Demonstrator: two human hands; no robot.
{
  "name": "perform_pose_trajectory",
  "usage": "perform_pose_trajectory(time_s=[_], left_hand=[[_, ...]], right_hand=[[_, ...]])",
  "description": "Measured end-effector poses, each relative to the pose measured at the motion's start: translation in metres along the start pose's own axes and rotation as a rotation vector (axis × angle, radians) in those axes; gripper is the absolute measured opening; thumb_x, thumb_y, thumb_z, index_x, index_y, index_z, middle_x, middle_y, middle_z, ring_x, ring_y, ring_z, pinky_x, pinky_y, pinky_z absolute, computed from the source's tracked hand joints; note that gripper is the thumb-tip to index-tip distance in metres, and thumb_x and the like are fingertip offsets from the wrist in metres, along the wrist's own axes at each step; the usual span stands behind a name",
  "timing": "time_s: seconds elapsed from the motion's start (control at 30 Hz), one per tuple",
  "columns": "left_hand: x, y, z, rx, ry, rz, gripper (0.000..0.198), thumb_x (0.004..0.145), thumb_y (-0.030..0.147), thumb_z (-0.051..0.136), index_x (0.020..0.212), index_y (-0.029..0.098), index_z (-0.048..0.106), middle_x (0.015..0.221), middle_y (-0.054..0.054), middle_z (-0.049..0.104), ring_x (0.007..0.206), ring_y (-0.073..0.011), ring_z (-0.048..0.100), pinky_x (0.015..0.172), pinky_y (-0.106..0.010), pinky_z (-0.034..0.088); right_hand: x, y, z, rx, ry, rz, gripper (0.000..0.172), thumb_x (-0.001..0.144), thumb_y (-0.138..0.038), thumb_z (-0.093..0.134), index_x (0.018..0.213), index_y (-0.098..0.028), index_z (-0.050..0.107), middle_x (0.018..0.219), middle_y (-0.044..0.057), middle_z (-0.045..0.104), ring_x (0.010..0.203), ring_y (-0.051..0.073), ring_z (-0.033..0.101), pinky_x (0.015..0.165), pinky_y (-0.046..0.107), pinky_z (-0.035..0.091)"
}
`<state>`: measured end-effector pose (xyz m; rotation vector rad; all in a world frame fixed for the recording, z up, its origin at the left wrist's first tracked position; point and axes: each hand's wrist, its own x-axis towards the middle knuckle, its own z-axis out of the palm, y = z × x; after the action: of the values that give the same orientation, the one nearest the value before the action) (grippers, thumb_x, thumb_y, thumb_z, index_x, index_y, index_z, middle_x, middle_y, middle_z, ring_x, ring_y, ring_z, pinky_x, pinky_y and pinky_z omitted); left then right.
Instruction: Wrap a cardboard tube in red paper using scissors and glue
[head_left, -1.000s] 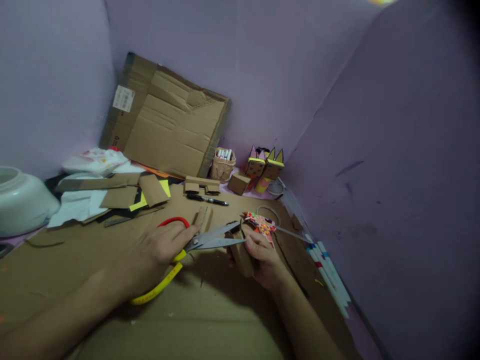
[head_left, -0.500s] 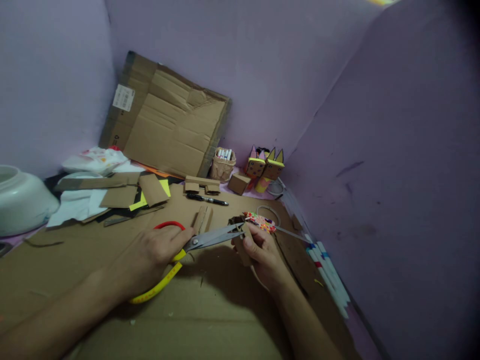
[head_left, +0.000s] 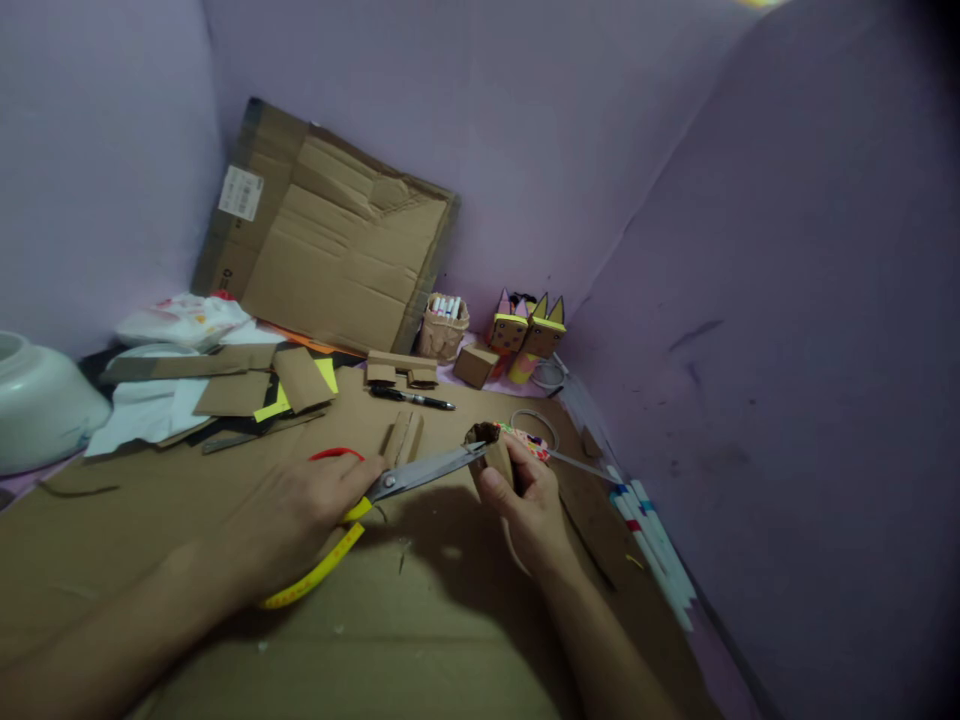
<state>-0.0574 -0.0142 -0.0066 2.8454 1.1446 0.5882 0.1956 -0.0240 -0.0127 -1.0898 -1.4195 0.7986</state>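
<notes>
Scissors (head_left: 420, 472) in left hand (head_left: 300, 515), cardboard piece (head_left: 495, 455) in right hand (head_left: 529, 510); pen (head_left: 412, 398), 2 figures (head_left: 527, 330) beyond.

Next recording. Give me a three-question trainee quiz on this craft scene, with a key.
1. True or false: the left hand grips the scissors.
2. The right hand holds: A a spoon, B a small cardboard piece, C a phone.
3. Which lies nearer the scissors, the black pen or the white bowl?
Key: 1 true; 2 B; 3 the black pen.
</notes>
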Motion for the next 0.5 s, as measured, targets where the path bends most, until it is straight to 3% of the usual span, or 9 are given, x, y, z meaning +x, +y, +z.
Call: perform_pose_trajectory(time_s=[0.37,0.5], left_hand=[[0.007,0.01,-0.002,0.088,-0.147,-0.026,0.036,0.083,0.005,0.034,0.112,0.015,0.053,0.088,-0.009,0.061,0.075,-0.0238,0.057,0.062,-0.034,0.042],[0.01,0.014,-0.006,0.179,-0.23,-0.053,0.032,0.083,0.003,0.033,0.102,0.015,0.056,0.085,-0.009,0.061,0.073,-0.0248,0.058,0.058,-0.034,0.039]], right_hand=[[0.002,-0.005,0.001,-0.065,-0.029,-0.072,0.031,0.071,-0.039,0.071,0.098,-0.024,0.07,0.1,0.006,0.068,0.095,0.027,0.06,0.087,0.042,0.046],[0.0,-0.004,0.004,-0.113,-0.028,-0.123,0.036,0.071,-0.034,0.071,0.105,-0.023,0.068,0.105,0.006,0.069,0.1,0.027,0.061,0.091,0.041,0.046]])
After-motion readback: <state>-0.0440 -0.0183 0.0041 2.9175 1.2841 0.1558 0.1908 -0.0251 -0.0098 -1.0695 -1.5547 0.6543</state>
